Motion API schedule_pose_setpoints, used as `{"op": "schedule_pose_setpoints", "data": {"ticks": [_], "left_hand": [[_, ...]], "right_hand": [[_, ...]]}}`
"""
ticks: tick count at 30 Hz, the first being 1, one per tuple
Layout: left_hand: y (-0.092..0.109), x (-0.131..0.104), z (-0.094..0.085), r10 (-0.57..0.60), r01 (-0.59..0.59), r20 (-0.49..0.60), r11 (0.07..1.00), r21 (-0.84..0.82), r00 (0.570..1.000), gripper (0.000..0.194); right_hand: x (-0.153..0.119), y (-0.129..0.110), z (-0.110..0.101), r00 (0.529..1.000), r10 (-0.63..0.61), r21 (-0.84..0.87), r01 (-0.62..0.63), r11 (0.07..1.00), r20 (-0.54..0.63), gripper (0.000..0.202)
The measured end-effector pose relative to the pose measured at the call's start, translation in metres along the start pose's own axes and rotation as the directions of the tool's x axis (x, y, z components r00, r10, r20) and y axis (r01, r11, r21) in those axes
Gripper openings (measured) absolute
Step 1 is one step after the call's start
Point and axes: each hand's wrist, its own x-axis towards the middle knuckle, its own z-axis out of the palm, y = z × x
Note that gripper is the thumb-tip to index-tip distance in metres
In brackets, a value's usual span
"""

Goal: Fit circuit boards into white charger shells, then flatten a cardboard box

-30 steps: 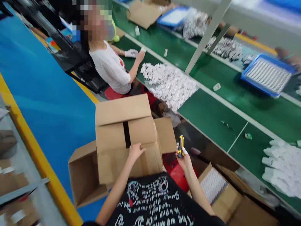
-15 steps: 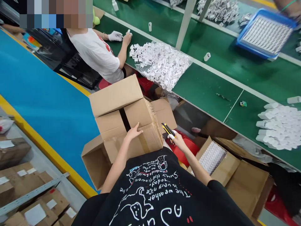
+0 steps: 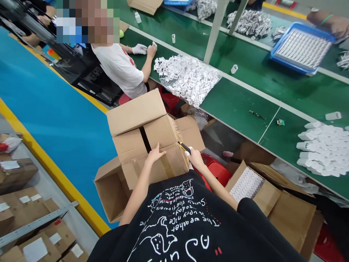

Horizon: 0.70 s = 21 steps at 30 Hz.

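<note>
In front of my body is a cardboard box with its flaps partly spread and a dark gap between the two inner ones. My left hand rests on the near flap, fingers apart, holding nothing. A yellow and black utility knife is gripped in my right hand, its tip at the right end of that flap's edge. Brown tape runs down the near flap. Beside the box, at its lower left, stands an open cardboard box.
A person in a white shirt sits at the green workbench, near a pile of white parts. To the right are an open carton of white pieces and a red stool. Boxes fill the shelf at lower left.
My right hand has moved left with the knife, bringing its tip to the box. My left hand stays on the flap. The camera view has shifted slightly.
</note>
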Motion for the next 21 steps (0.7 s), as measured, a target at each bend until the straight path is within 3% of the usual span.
{"op": "schedule_pose_setpoints", "data": {"ticks": [7,13,21], "left_hand": [[-0.008,0.003,0.006,0.016,-0.016,-0.034,1.000,0.017,0.999,0.058],[-0.002,-0.002,0.008,0.031,-0.028,-0.060,0.998,0.058,0.998,0.051],[0.004,-0.017,0.003,0.092,-0.075,-0.113,0.986,0.147,0.989,0.043]], "right_hand": [[-0.001,-0.007,0.004,0.999,0.029,-0.094,-0.026,0.995,0.027,0.026],[-0.004,-0.007,0.016,0.996,0.081,-0.083,-0.079,0.993,0.024,0.030],[-0.008,0.030,0.025,0.998,0.055,0.155,-0.056,0.986,0.010,0.024]]}}
